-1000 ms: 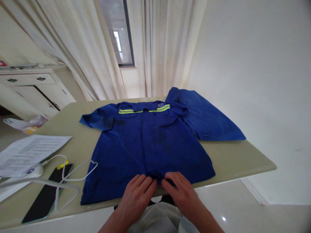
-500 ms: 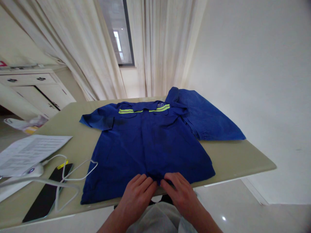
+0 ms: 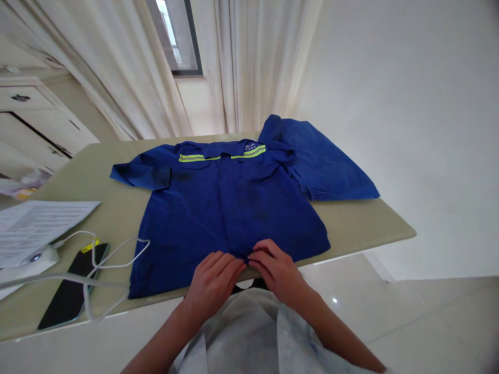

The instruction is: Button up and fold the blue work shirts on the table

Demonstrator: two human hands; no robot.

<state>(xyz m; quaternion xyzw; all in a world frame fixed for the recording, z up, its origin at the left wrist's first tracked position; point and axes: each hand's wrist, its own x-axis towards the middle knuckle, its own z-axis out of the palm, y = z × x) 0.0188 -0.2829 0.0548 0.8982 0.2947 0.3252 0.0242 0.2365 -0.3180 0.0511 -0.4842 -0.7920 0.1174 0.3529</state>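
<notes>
A dark blue work jacket (image 3: 234, 208) lies front up on the table, with a yellow-green reflective strip across its chest. Its sleeve on the left is bent outward and its hem runs along the table's near edge. At the middle of that hem, my left hand (image 3: 216, 278) has its fingers closed on the cloth. Close beside it, my right hand (image 3: 276, 270) pinches the same hem, thumb and fingers together. A second blue garment (image 3: 331, 163), folded, lies at the jacket's right, touching its sleeve side.
On the table (image 3: 358, 223), a black phone (image 3: 70, 291) lies at the left with a white cable (image 3: 120, 265) looping over it toward the jacket. Printed papers (image 3: 42, 223) and a white device (image 3: 42, 257) are farther left. Curtains (image 3: 249, 67) hang behind; a white wall (image 3: 409, 130) stands right.
The view has shifted, so the table and jacket appear higher and slightly left. Both hands stay at the hem; my right-hand fingers are bent a little more. The jacket keeps its shape.
</notes>
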